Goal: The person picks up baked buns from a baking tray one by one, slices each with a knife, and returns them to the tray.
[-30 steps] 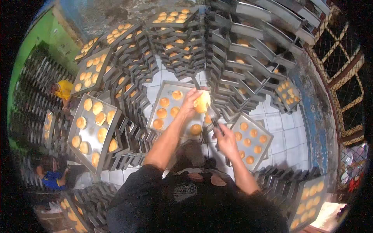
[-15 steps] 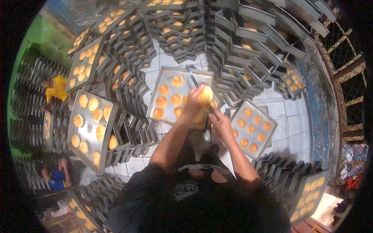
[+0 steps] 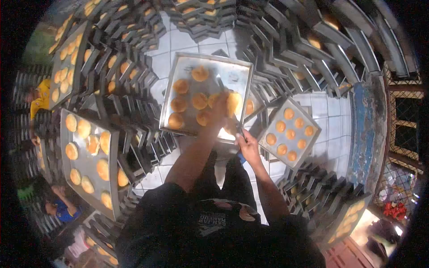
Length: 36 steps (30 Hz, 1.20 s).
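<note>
My left hand [image 3: 219,109], blurred by motion, is over a metal baking tray, closed on a round golden bun [image 3: 233,102] at its right side. A thin metal blade [image 3: 220,81] sticks out beyond its fingers. My right hand [image 3: 248,145] is closed around a thin dark handle [image 3: 240,129] by the tray's near right corner. Whether blade and handle are one tool is hidden behind the bun and left hand. The baking tray [image 3: 225,58] carries several golden round buns [image 3: 178,104] on its left and middle; its far right part is bare metal.
Tall stacks of trays stand all around, including a tray of buns [image 3: 96,147] at left and a smaller-looking tray [image 3: 276,129] at right. White floor tiles [image 3: 328,120] show between stacks. People in a yellow shirt [image 3: 41,99] and a blue shirt [image 3: 67,211] are at far left.
The camera view has shifted, so surrounding stacks appear displaced. My left hand with the bun has moved lower over the tray and become blurred. My right hand still grips the handle.
</note>
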Tool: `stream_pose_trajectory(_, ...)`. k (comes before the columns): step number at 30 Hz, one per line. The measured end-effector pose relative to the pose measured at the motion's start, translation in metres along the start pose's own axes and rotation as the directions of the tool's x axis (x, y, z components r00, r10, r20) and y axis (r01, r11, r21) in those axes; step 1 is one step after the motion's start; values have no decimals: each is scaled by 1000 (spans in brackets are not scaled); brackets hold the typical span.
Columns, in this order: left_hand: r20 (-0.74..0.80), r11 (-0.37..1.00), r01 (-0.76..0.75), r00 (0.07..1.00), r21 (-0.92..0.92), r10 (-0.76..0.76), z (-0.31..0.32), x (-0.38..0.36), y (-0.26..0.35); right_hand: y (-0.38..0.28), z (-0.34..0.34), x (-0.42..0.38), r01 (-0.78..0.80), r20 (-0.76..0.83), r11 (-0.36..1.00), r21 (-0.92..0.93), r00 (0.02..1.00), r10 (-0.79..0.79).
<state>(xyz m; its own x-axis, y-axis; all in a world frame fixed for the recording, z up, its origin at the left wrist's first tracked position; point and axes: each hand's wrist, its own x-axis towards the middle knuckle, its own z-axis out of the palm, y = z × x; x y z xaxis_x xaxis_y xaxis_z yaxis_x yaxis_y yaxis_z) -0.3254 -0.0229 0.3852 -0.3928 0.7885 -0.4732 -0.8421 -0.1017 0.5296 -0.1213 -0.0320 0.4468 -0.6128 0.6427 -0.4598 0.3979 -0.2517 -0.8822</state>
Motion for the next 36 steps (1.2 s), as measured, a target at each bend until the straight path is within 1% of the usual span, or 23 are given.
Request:
stream_pose_trajectory(2,2,941,-164,985,295,171,-25,37,-4,11,2,-18,-85,-39,996,29,996,86)
stream_pose_trajectory(3,33,827,-259,959,498,281,-37,58,-4,18,2,-34,-147,-68,987,59,986,150)
stream_pose_trajectory(4,98,626,-341,916,701,389,-52,82,-6,56,-5,-50,-99,-85,995,-16,992,97)
stream_pose_trajectory(5,231,330,-411,853,850,468,-70,106,-2,54,-14,-69,-280,-53,955,-102,960,276)
stream_pose_trajectory(6,367,-5,-427,771,904,520,-89,137,0,66,-10,-93,-254,-134,951,174,951,278)
stream_pose_trajectory(7,490,-274,-408,683,871,542,-107,166,0,81,-15,-118,-256,-162,964,67,951,264)
stream_pose_trajectory(9,491,-373,-332,704,866,514,-122,202,2,113,-25,-169,-269,-217,951,-151,948,234)
stream_pose_trajectory(11,382,-368,-224,812,903,442,-105,189,-4,129,-27,-196,-434,-258,885,-168,886,385)
stream_pose_trajectory(13,94,178,-223,836,959,540,-35,138,-11,138,-28,-206,-503,-272,855,-128,847,457)
stream_pose_trajectory(14,111,162,-228,843,960,527,-27,127,-35,139,-29,-210,-519,-272,850,-91,834,480)
stream_pose_trajectory(16,244,-218,-174,904,960,350,-26,113,-91,158,-34,-219,-423,-297,906,-7,866,402)
stream_pose_trajectory(17,260,-226,-189,903,955,341,-22,108,-110,154,-39,-219,-418,-308,908,8,863,400)
stream_pose_trajectory(19,225,28,-235,954,972,198,-14,100,-146,132,-56,-215,-438,-299,886,154,834,464)
stream_pose_trajectory(23,258,-42,-255,939,966,228,-14,105,-184,185,-101,-254,-383,-343,909,166,842,417)
stream_pose_trajectory(25,375,-84,-367,881,926,290,1,96,-206,170,-127,-266,-315,-365,919,238,848,385)
stream_pose_trajectory(27,621,-431,-455,470,779,627,69,62,-224,194,-144,-283,-333,-376,899,285,824,424)
stream_pose_trajectory(28,597,-213,-570,662,793,453,103,30,-240,221,-146,-295,-274,-413,901,337,817,403)
stream_pose_trajectory(29,610,-221,-577,670,786,422,106,26,-277,242,-147,-303,-218,-449,897,384,805,387)
stream_pose_trajectory(31,594,-59,-598,773,799,223,81,23,-353,172,-181,-278,-523,-393,849,79,766,509)
stream_pose_trajectory(32,505,-31,-513,831,858,235,56,34,-390,190,-183,-285,-444,-474,895,38,781,408)
stream_pose_trajectory(33,294,56,-307,941,950,168,25,44,-419,215,-183,-301,-448,-476,892,64,772,422)
stream_pose_trajectory(35,-93,-185,122,983,975,161,-24,70,-466,264,-182,-330,-479,-477,870,117,741,472)
stream_pose_trajectory(36,-254,21,254,967,967,-1,-72,92,-485,288,-178,-347,-532,-455,827,180,701,549)
